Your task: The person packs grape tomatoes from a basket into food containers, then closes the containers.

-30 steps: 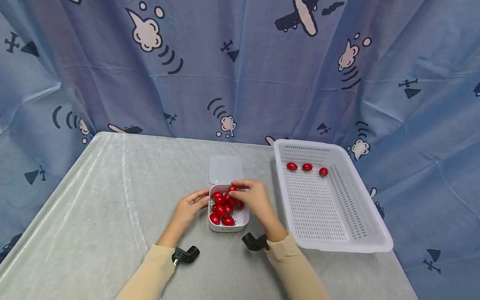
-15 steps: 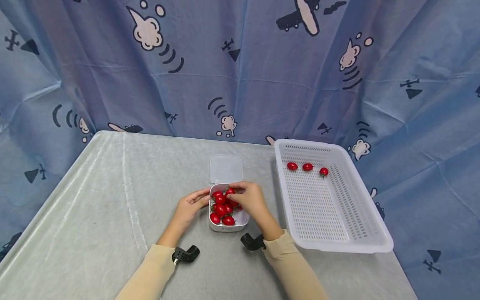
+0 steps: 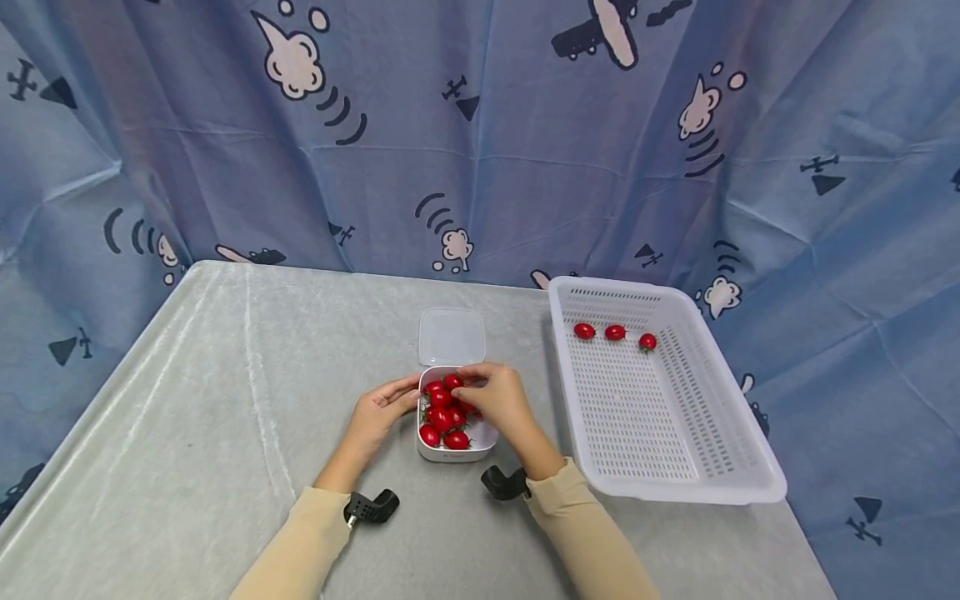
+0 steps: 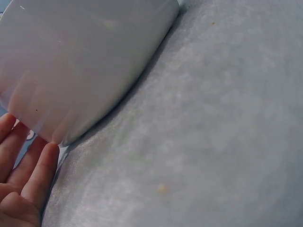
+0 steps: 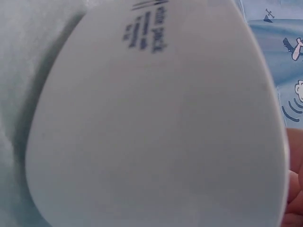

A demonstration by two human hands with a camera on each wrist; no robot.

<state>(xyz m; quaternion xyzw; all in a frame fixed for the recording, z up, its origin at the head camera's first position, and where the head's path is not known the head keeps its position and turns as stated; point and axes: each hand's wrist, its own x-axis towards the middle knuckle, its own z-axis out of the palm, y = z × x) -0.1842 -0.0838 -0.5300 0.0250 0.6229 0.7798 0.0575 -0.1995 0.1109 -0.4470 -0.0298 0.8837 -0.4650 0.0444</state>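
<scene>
A small white food box (image 3: 455,456) filled with several red cherry tomatoes (image 3: 441,417) stands on the table. My left hand (image 3: 377,417) touches its left side with extended fingers, near the back corner. In the left wrist view, those fingertips (image 4: 47,151) lie against the smooth white wall. Over the box's back right part is my right hand (image 3: 502,402), whose thumb and forefinger hold a cherry tomato (image 3: 452,381) by the back wall. The right wrist view mostly shows the box wall (image 5: 156,118) with printed lettering; only part of the right fingers (image 5: 294,182) appears at its edge.
A clear square lid (image 3: 452,337) lies just behind the box. To the right is a large white perforated basket (image 3: 567,400) with three cherry tomatoes (image 3: 615,332) near its back. A blue patterned curtain (image 3: 390,183) hangs behind the table (image 3: 187,417).
My right hand has shifted slightly left over the box, and the cherry tomato at its fingertips has moved left along the back wall. The left hand has stayed in place.
</scene>
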